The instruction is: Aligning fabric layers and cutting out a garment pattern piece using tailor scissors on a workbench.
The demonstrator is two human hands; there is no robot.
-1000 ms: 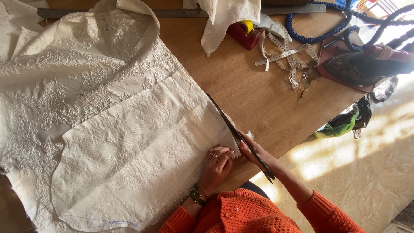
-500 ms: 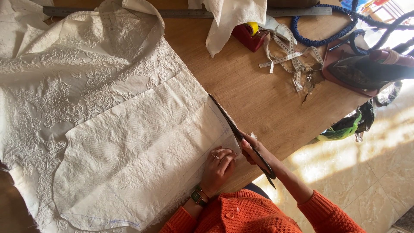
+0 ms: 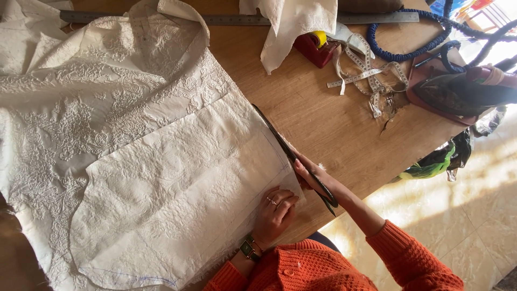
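Note:
A large piece of white embossed fabric [image 3: 134, 156] lies spread over a wooden table [image 3: 323, 118]. My right hand [image 3: 312, 175] grips long dark scissors [image 3: 285, 148], whose blades run along the fabric's right edge, pointing toward the far side. My left hand [image 3: 274, 213], with rings and a wristwatch, presses flat on the fabric's near right corner, just left of the scissors. I wear orange knitted sleeves.
A long metal ruler [image 3: 242, 20] lies along the far edge. A red tool with a yellow top [image 3: 315, 46], a measuring tape [image 3: 366, 75], a blue cord [image 3: 409, 51], a dark iron on a maroon base [image 3: 458, 91] and another white cloth [image 3: 291, 24] sit at the far right. Tiled floor lies to the right.
The scissors and both hands have shifted slightly along the fabric's right edge. The view has moved a little.

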